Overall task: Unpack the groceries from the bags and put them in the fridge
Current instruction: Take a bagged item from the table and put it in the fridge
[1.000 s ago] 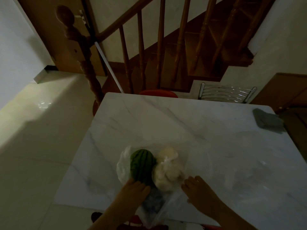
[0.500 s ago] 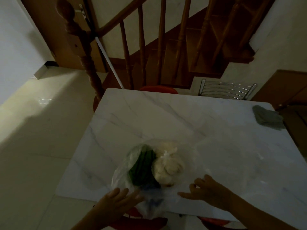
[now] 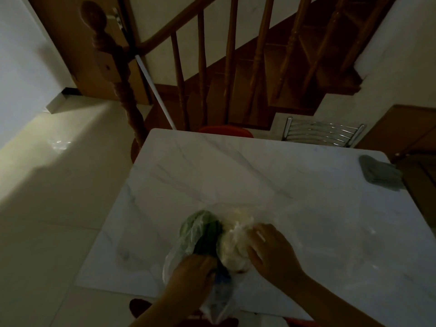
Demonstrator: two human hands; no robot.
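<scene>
- The clear plastic bag (image 3: 188, 253) lies at the near edge of the tabletop (image 3: 236, 175), left of its middle, with its near end hanging over that edge.
- Inside the bag sits a small striped green watermelon (image 3: 207, 234) on the left, touching a pale, whitish bundle (image 3: 236, 244) wrapped in its own thin plastic on the right.
- Your left hand (image 3: 192, 277) reaches in at the near side of the bag, fingers curled down over the near end of the watermelon; whether it grips the fruit or only the plastic, you cannot tell in this dim light.
- Your right hand (image 3: 271, 251) rests on the right side of the pale bundle, fingers spread and bent over it, pressing against the wrap.
- A dark grey folded cloth (image 3: 379, 173) lies at the far right corner of the tabletop, well apart from the bag.
- Beyond the far edge you see a red seat (image 3: 224, 131) and, to its right, the chrome back of a chair (image 3: 323, 133).
- A wooden staircase with its banister (image 3: 203, 74) rises behind them, and a white pole (image 3: 154, 90) leans against the newel post.
- Pale floor tiles (image 3: 47, 208) spread to the left.
</scene>
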